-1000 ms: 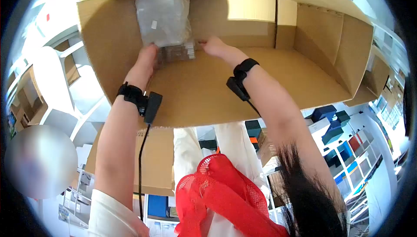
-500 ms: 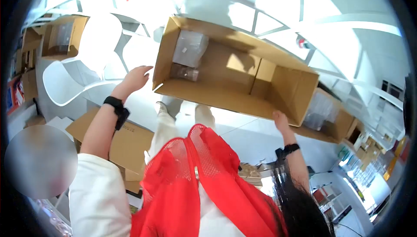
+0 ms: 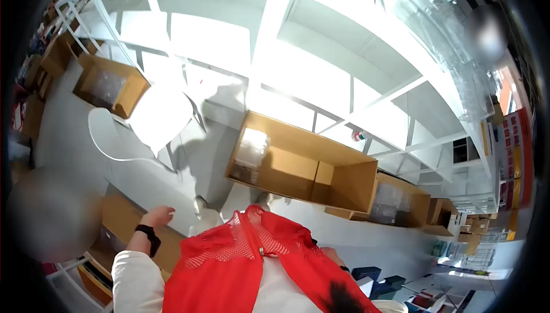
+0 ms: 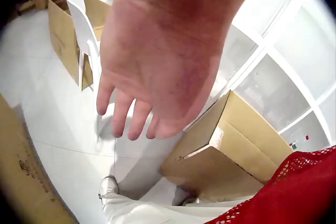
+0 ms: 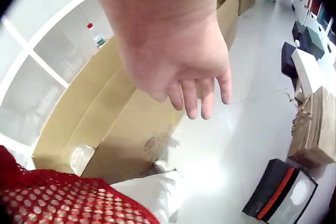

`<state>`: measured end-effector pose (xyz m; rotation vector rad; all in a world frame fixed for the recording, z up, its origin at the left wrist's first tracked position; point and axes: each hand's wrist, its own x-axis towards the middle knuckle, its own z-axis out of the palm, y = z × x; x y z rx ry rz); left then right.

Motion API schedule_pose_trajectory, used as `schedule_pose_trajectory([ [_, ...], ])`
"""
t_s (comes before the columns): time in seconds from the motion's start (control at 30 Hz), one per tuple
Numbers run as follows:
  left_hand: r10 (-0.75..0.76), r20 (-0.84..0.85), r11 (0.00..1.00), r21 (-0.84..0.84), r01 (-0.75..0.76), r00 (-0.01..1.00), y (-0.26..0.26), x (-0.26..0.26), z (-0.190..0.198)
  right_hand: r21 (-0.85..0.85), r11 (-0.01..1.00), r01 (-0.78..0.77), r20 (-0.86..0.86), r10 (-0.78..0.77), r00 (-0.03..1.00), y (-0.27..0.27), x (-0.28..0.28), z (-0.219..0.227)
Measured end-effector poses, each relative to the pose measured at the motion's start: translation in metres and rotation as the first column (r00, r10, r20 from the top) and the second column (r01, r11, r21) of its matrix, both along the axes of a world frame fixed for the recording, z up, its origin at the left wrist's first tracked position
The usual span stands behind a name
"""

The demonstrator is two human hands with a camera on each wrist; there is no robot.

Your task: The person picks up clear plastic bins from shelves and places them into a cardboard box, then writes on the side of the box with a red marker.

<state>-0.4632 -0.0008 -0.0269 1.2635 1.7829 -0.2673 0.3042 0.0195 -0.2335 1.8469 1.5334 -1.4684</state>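
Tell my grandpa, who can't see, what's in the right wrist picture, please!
An empty right hand with relaxed fingers hangs in front of an open cardboard box holding some translucent plastic. Red mesh clothing shows at the lower left, and a red-capped bottle shows beyond the box.

Left hand (image 4: 157, 71) and right hand (image 5: 178, 58) well apart, fingers of both relaxed and nearly straight

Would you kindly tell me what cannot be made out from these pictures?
Right hand: head view, partly hidden by the red vest.
Plastic package: right wrist view, lower part hidden by the large carton's wall.
Bottle: head view, too small for detail.
Foreground carton: left wrist view, cut off by the left edge.
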Motion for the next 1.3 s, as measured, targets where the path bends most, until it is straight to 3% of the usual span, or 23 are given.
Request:
schedule_pose_trajectory([
  [0.07, 0.052, -0.005, 0.998, 0.037, -0.052, 0.999, -0.017, -0.028, 0.008, 0.009, 0.999, -0.034, 0.035, 0.033, 0.999, 0.019, -0.104, 0.071],
  [0.1, 0.074, -0.005, 0.995, 0.062, -0.074, 0.997, -0.022, -0.043, 0.012, 0.003, 1.000, 0.025, 0.028, -0.025, 0.999, 0.023, -0.152, 0.100],
  [0.13, 0.094, -0.012, 0.988, 0.125, -0.092, 0.995, -0.028, -0.061, 0.015, -0.034, 0.946, 0.321, -0.044, -0.322, 0.946, 0.024, -0.182, 0.103],
  [0.17, 0.118, -0.015, 0.975, 0.193, -0.112, 0.993, -0.037, -0.080, 0.018, -0.094, 0.811, 0.578, -0.113, -0.585, 0.803, 0.029, -0.209, 0.103],
  [0.2, 0.144, -0.016, 0.957, 0.258, -0.135, 0.989, -0.048, -0.100, 0.020, -0.127, 0.808, 0.576, -0.139, -0.589, 0.796, 0.028, -0.228, 0.081],
  [0.23, 0.128, -0.037, 0.935, 0.338, -0.108, 0.991, -0.062, -0.123, 0.015, 0.103, 0.994, 0.045, -0.346, -0.007, 0.938, 0.017, -0.210, 0.010],
  [0.27, 0.136, -0.052, 0.942, 0.317, -0.113, 0.989, -0.070, -0.140, 0.026, -0.009, 0.972, 0.235, -0.291, -0.228, 0.929, 0.024, -0.253, 0.039],
  [0.3, 0.147, -0.067, 0.949, 0.292, -0.122, 0.987, -0.078, -0.155, 0.036, -0.115, 0.902, 0.417, -0.213, -0.432, 0.876, 0.026, -0.307, 0.097],
  [0.4, 0.103, -0.069, 0.935, 0.348, -0.073, 0.992, -0.114, -0.209, 0.023, -0.045, 0.977, 0.207, -0.304, -0.211, 0.929, 0.024, -0.346, 0.119],
  [0.43, 0.137, -0.062, 0.941, 0.320, -0.110, 0.989, -0.115, -0.220, 0.033, -0.076, 0.962, 0.262, -0.254, -0.272, 0.928, 0.022, -0.352, 0.113],
  [0.5, 0.198, -0.041, 0.950, 0.255, -0.181, 0.979, -0.108, -0.222, 0.056, 0.079, 0.992, 0.102, -0.360, -0.067, 0.930, 0.018, -0.338, 0.083],
  [0.53, 0.209, -0.068, 0.962, 0.191, -0.193, 0.976, -0.096, -0.223, 0.067, -0.001, 0.981, 0.193, -0.294, -0.184, 0.938, 0.021, -0.342, 0.081],
  [0.6, 0.215, -0.061, 0.936, 0.300, -0.187, 0.975, -0.086, -0.240, 0.035, -0.130, 0.915, 0.381, -0.113, -0.396, 0.911, 0.030, -0.339, 0.091],
  [0.73, 0.147, 0.086, 0.842, 0.512, -0.170, 0.985, -0.030, -0.225, 0.023, -0.109, 0.916, 0.386, 0.057, -0.382, 0.922, 0.055, -0.343, 0.141],
  [0.83, 0.036, 0.118, 0.772, 0.627, -0.103, 0.992, 0.021, -0.209, 0.034, -0.106, 0.906, 0.410, -0.130, -0.421, 0.897, 0.079, -0.330, 0.126],
  [0.93, 0.106, 0.176, 0.792, 0.580, -0.190, 0.979, 0.039, -0.215, 0.049, -0.114, 0.825, 0.553, -0.095, -0.563, 0.821, 0.124, -0.368, 0.134],
  [1.0, 0.214, 0.222, 0.792, 0.531, -0.302, 0.951, 0.043, -0.228, 0.087, -0.115, 0.827, 0.551, -0.033, -0.558, 0.829, 0.162, -0.400, 0.124],
  [1.07, 0.278, 0.138, 0.757, 0.578, -0.305, 0.951, 0.026, -0.257, 0.092, -0.111, 0.840, 0.531, 0.001, -0.534, 0.845, 0.194, -0.430, 0.114],
  [1.23, 0.524, 0.128, 0.620, 0.621, -0.480, 0.842, -0.050, -0.288, 0.095, 0.029, 0.975, 0.220, -0.175, -0.211, 0.962, 0.255, -0.507, 0.103],
  [1.3, 0.565, 0.156, 0.628, 0.556, -0.545, 0.810, -0.081, -0.295, 0.093, 0.074, 0.988, 0.132, -0.213, -0.114, 0.970, 0.263, -0.542, 0.104],
])
